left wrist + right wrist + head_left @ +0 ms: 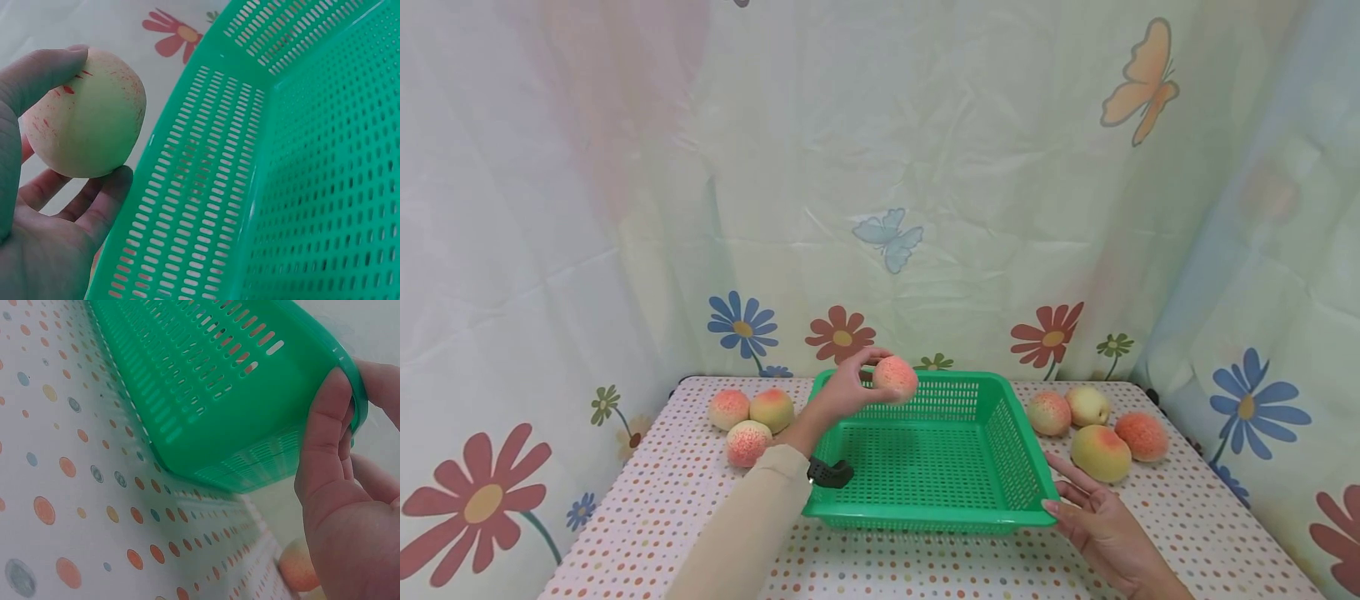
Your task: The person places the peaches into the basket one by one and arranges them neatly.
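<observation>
— So, what do we have in our left hand [844, 392]?

— We're holding a round pink-and-yellow peach [895, 378] over the far left corner of the green slotted plastic basket [942, 504]. Our fingers [103, 200] curl under the fruit and the thumb presses on its top, so it sits pinched between them, clear of the basket's wall.

— And our right hand [1101, 521]?

— It's at the basket's near right corner. In the right wrist view our thumb lies over the rim and the other fingers [328, 434] press up against the outer wall, so we grip that corner.

— Where does the basket sit?

— On the dotted worktop [647, 508], roughly in the middle, with nothing inside it that we can see.

— What lies around it?

— Three more peaches [749, 415] are bunched together to the left, near our sleeve. Four peaches [1101, 429] are clustered to the right, just beyond our right hand.
</observation>
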The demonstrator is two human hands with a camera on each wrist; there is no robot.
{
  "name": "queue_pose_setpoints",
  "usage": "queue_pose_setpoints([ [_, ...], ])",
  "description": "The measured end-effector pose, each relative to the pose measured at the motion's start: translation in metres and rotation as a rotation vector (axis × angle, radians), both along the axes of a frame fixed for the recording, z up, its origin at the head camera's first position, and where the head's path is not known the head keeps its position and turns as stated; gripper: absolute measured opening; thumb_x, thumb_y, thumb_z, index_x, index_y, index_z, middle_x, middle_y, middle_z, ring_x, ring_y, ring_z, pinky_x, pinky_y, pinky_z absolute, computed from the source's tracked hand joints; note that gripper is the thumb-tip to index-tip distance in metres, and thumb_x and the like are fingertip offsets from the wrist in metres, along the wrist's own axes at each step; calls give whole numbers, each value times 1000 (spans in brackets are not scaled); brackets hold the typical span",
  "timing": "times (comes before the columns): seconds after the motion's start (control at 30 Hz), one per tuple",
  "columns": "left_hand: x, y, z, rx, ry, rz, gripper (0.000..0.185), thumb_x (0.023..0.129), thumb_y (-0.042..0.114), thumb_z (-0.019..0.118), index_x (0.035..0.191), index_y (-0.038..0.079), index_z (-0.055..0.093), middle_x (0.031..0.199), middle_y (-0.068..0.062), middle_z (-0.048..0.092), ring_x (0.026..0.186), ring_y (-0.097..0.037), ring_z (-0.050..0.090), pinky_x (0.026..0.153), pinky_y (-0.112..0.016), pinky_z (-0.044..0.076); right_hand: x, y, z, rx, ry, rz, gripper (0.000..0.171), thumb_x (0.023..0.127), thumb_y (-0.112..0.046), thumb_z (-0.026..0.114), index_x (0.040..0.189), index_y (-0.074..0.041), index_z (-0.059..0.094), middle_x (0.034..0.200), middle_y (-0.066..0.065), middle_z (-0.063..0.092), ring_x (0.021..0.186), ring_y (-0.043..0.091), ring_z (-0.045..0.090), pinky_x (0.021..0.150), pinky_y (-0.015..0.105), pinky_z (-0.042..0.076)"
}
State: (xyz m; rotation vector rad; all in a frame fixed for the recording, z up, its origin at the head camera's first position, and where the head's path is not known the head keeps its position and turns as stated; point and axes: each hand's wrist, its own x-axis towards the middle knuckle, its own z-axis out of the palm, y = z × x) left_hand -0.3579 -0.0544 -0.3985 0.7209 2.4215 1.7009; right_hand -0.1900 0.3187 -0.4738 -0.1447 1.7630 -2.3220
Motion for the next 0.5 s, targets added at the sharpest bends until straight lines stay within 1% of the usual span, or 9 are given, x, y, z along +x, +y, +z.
queue_pose_setpoints([
  [0.2, -1, 10, -4, -2, -12, -15, 67, 85, 23, 85, 144, 21, 54, 142, -6, 57, 119, -31, 60, 93, -55, 58, 1, 0, 0, -1, 0, -6, 58, 102, 3, 56, 139, -41, 56, 118, -3, 67, 106, 12, 69, 90, 28, 61],
  [0.27, -2, 13, -5, 1, -19, -25, 69, 85, 23, 84, 146, 20, 53, 144, -6, 56, 120, -32, 59, 94, -56, 57, 1, -1, 1, 3, -4, -12, 57, 101, 3, 56, 139, -41, 56, 118, -3, 68, 106, 12, 69, 90, 29, 61],
  [0.37, -4, 18, -8, 9, -35, -38, 68, 86, 22, 84, 147, 20, 53, 144, -7, 56, 122, -34, 58, 93, -53, 58, 1, -1, 1, 8, -11, -19, 57, 101, 2, 57, 138, -42, 57, 118, -3, 68, 106, 12, 69, 90, 29, 61],
  [0.47, -6, 23, -10, 7, -49, -43, 67, 86, 20, 83, 146, 21, 54, 142, -6, 57, 123, -33, 57, 91, -49, 58, 1, -1, 1, 6, -10, -18, 57, 101, 2, 57, 138, -42, 57, 118, -3, 68, 106, 12, 69, 91, 29, 61],
  [0.5, -7, 25, -11, 10, -56, -45, 66, 85, 19, 83, 145, 22, 55, 141, -6, 57, 123, -33, 57, 92, -50, 58, 1, -1, 1, 3, -7, -16, 57, 101, 3, 56, 138, -41, 57, 118, -3, 68, 107, 13, 69, 91, 29, 61],
])
